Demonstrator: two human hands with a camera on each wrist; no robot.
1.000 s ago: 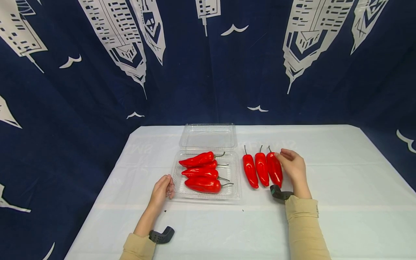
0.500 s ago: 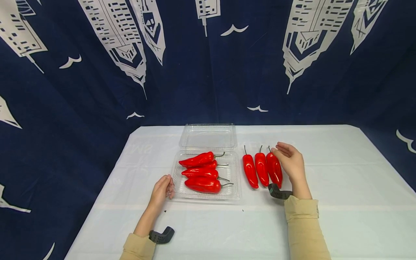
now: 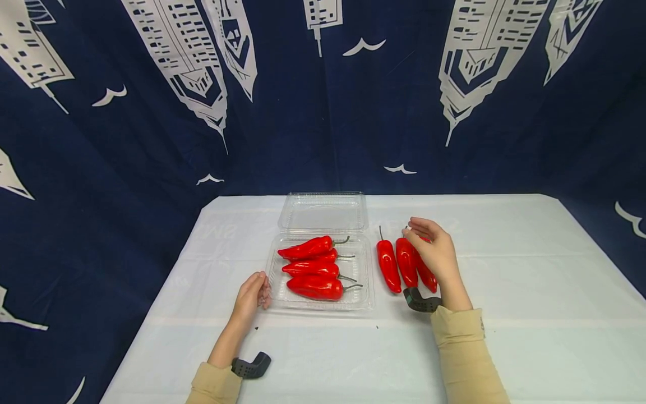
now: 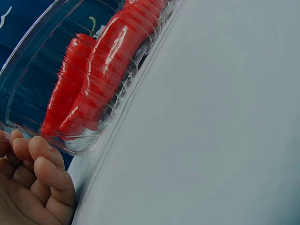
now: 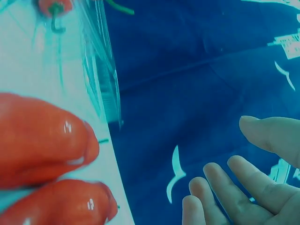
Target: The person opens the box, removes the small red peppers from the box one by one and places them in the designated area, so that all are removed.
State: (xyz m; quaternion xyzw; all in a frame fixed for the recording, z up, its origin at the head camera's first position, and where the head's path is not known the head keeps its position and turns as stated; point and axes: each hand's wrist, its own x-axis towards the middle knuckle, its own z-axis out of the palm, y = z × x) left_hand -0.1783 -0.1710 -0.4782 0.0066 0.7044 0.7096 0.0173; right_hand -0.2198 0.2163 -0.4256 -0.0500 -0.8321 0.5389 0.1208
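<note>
An open clear plastic clamshell container (image 3: 363, 300) lies on the table with several red peppers (image 3: 317, 287) in its base, stems pointing right. My left hand (image 3: 254, 290) holds the container's left edge; in the left wrist view its curled fingers (image 4: 49, 173) meet the container's end. To the right, three red peppers lie side by side on the table: a left one (image 3: 388, 266), a middle one (image 3: 406, 262) and a right one (image 3: 428, 275). Above the middle and right peppers is my right hand (image 3: 438, 252), partly hiding them. Its fingers are spread and hold nothing in the right wrist view.
The container's lid (image 3: 323, 213) is folded back toward the table's far edge. A white cloth covers the table (image 3: 535, 314). Behind it hangs a dark blue curtain (image 3: 328, 129) with white printed buildings and birds.
My right hand lifts a little off the right pepper, then shifts left toward the middle one. The left hand, the container and the peppers stay where they were.
</note>
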